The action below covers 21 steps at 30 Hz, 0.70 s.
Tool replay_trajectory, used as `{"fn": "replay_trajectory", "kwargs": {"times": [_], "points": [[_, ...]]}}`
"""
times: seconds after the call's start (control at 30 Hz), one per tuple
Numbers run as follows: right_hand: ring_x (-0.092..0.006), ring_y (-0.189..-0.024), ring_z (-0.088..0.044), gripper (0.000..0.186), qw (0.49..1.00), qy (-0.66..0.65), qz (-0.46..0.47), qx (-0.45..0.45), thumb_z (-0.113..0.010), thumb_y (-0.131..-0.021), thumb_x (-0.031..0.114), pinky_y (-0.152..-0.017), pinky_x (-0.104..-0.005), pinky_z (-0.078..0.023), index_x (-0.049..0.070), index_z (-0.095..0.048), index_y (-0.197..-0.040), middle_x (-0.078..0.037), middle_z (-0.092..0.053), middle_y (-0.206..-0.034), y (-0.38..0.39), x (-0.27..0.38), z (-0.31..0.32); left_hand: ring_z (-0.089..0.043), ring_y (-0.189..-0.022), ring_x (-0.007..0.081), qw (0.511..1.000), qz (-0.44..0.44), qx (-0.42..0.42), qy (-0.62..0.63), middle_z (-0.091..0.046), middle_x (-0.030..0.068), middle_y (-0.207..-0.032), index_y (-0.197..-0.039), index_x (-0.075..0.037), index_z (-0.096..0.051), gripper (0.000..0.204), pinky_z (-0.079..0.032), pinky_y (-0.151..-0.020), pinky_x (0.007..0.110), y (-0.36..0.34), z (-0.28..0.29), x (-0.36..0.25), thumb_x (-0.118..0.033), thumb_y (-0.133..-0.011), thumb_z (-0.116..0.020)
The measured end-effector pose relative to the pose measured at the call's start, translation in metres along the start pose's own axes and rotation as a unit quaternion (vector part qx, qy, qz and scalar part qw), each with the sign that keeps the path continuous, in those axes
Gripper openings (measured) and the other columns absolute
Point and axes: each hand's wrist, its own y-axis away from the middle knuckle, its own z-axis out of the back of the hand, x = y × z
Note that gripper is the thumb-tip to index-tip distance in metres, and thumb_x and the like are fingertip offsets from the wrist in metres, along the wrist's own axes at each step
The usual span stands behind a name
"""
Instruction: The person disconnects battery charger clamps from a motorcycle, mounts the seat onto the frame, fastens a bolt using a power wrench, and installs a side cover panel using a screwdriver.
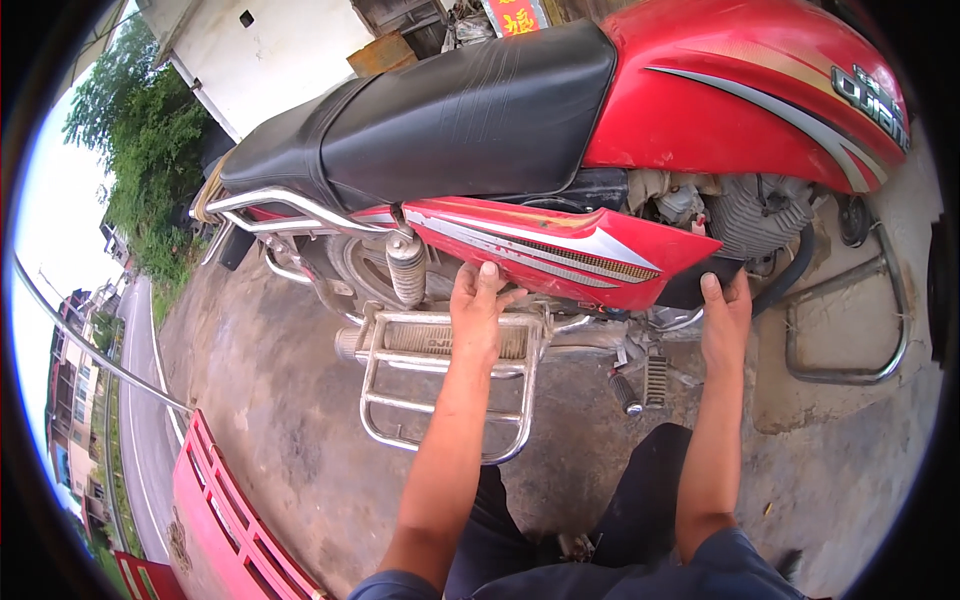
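Note:
A red motorcycle side panel (530,250) with silver stripes and a mesh strip lies along the bike's flank, below the black seat (450,115). My left hand (477,312) grips its lower edge near the middle, thumb up against the red face and some fingers tucked out of sight. At the panel's front end, my right hand (727,318) pinches the black tip (690,285), its thumb in front and the other fingers partly behind. Whether the panel is fastened to the frame cannot be seen. Just ahead of it sits the finned engine (765,215).
Under my left forearm juts a metal side rack (372,385). A spring shock absorber (407,270) stands behind the panel. Pedals, including a rubber footpeg (626,393), stick out near my knees. A bent crash bar (890,365) is at right, a red slatted panel (225,500) at lower left.

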Motion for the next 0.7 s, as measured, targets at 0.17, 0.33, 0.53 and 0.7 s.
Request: {"fn": "replay_trajectory", "kwargs": {"times": [0.17,0.33,0.53,0.7], "points": [[-0.0195,-0.129,-0.055,0.064,0.998,-0.039,-0.015,0.056,-0.075,-0.098,0.03,-0.114,-0.0354,-0.038,-0.001,-0.048,-0.147,-0.009,-0.06,-0.142,-0.018,-0.009,0.004,-0.067,-0.113,0.0244,1.0,-0.01,-0.009,0.0,-0.065,0.0125,-0.124,-0.131,-0.001,-0.051,0.047,-0.062,-0.089,0.043,0.001,0.0,0.001,-0.036,-0.104,-0.065],[-0.0185,-0.128,-0.055,0.061,0.997,-0.035,-0.008,0.073,-0.073,-0.099,0.026,-0.113,-0.0342,-0.039,-0.001,-0.047,-0.148,-0.009,-0.06,-0.141,-0.028,-0.013,0.006,-0.067,-0.113,0.0256,1.0,-0.024,-0.004,-0.016,-0.065,0.0114,-0.124,-0.128,-0.003,-0.051,0.045,-0.061,-0.092,0.048,-0.001,0.001,0.007,-0.037,-0.104,-0.065],[-0.0182,-0.128,-0.054,0.062,0.996,0.014,0.019,0.088,-0.073,-0.099,0.024,-0.112,-0.0334,-0.039,-0.001,-0.046,-0.148,-0.01,-0.059,-0.141,-0.042,0.012,-0.002,-0.066,-0.114,0.0281,0.998,-0.012,-0.01,0.065,-0.064,0.0121,-0.124,-0.138,-0.003,-0.048,0.049,-0.06,-0.093,0.048,-0.005,-0.01,0.004,-0.038,-0.106,-0.06],[-0.0192,-0.13,-0.053,0.062,0.994,0.013,0.05,0.094,-0.073,-0.099,0.025,-0.114,-0.0339,-0.037,-0.001,-0.045,-0.149,-0.01,-0.058,-0.143,-0.052,0.025,-0.004,-0.065,-0.116,0.0288,0.995,-0.004,0.01,0.097,-0.064,0.0138,-0.126,-0.135,0.002,-0.051,0.055,-0.058,-0.094,0.047,-0.008,-0.021,0.005,-0.043,-0.106,-0.059]]}}
